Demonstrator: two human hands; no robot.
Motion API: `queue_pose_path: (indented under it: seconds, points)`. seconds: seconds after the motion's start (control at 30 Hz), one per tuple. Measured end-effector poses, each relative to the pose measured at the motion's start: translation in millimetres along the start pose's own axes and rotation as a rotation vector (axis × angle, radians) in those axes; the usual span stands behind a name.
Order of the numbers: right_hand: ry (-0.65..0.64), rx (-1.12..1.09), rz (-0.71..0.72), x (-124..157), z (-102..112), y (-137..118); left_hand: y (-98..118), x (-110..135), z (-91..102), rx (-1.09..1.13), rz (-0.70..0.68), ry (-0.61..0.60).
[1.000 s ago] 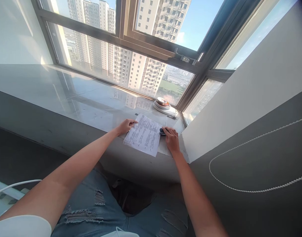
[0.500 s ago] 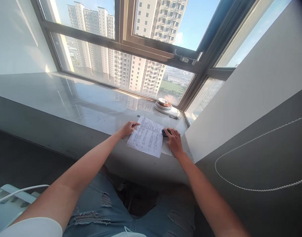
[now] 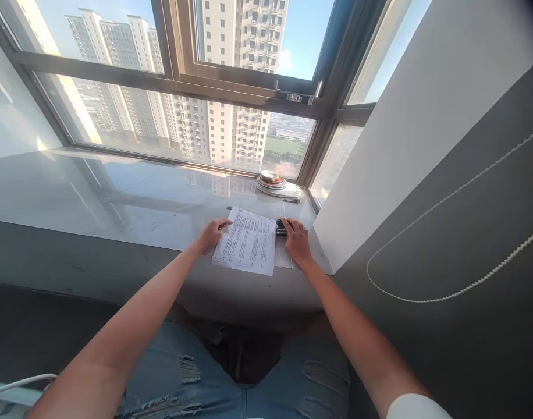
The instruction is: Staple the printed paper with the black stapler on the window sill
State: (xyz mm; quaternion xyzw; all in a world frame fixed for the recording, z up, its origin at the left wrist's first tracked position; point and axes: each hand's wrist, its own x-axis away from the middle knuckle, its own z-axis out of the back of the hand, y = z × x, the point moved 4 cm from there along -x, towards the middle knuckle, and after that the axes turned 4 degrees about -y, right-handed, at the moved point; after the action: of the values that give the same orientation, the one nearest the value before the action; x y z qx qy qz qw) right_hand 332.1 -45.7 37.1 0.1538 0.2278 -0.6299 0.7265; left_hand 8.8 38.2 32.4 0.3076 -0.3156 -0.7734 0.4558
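Note:
Sheets of printed paper [image 3: 249, 243] lie on the window sill, their near edge hanging slightly past the sill's front edge. My left hand [image 3: 212, 234] is closed in a pinch at their left edge. At the right edge sits a small black stapler [image 3: 281, 231], touching or just overlapping the paper; which of the two I cannot tell. My right hand [image 3: 297, 240] rests over the stapler with fingers curled on its top, covering part of it. A small dark object [image 3: 229, 208] shows near the paper's upper left corner.
A stack of plates [image 3: 276, 185] stands by the window corner, with a dark bunch that looks like keys [image 3: 292, 201] in front. The glossy sill [image 3: 131, 203] stretches left. A wall [image 3: 371, 151] closes the right side, where a beaded blind cord [image 3: 406, 299] hangs.
The camera view has turned and levelled, so the sill and window sit further left in the picture. Both hands keep their places at the paper and the stapler.

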Motion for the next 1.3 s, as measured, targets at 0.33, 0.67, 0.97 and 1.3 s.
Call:
queue_pose_path:
  seconds: [0.33, 0.67, 0.97, 1.3]
  points:
    - [0.169, -0.086, -0.332, 3.4, -9.0, 33.1, 1.9, -0.2, -1.6, -0.031, -0.077, 0.006]
    - [0.181, -0.321, -0.577, 9.8, -10.8, 51.3, 8.0, 3.4, -13.1, -0.377, -0.149, -0.042]
    - [0.077, -0.337, -0.810, 19.3, 5.0, 50.8, 13.5, 6.7, -16.2, -0.533, -0.177, -0.218]
    - [0.001, -0.411, -0.495, -0.6, 31.7, -38.5, 20.5, 10.2, -22.2, -0.645, -0.162, -0.266]
